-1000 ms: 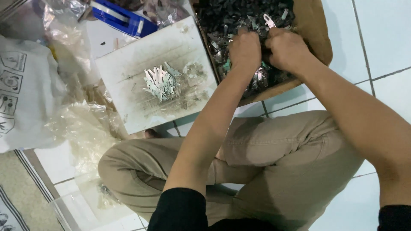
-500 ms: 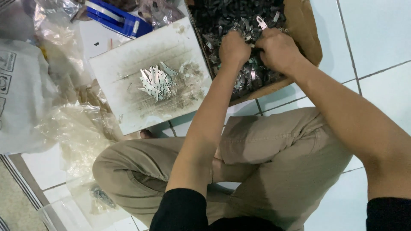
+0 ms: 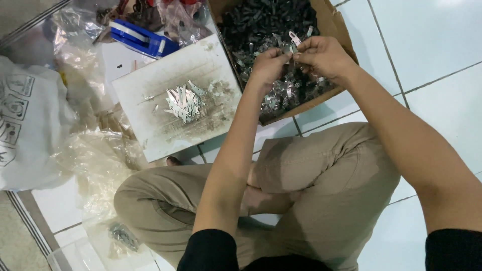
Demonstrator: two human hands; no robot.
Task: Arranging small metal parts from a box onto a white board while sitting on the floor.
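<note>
The person sits cross-legged on a white tiled floor (image 3: 432, 45), both hands raised over a brown cardboard box (image 3: 335, 26) filled with small dark and silvery metal parts (image 3: 266, 20). The left hand (image 3: 268, 65) and the right hand (image 3: 324, 55) meet fingertip to fingertip just above the heap, and between them they pinch a small flat silvery metal piece (image 3: 294, 38), which sticks up a little past the right hand's fingers. Which hand bears most of the grip is hard to tell, since the fingers overlap.

To the left of the box, touching its side, lies a scuffed white square board (image 3: 150, 100) with a small pile of shiny metal strips (image 3: 183, 103) on its middle, well apart from the hands. Beyond the board sits a blue tape dispenser (image 3: 140, 37) among crumpled clear plastic bags (image 3: 95, 155).
</note>
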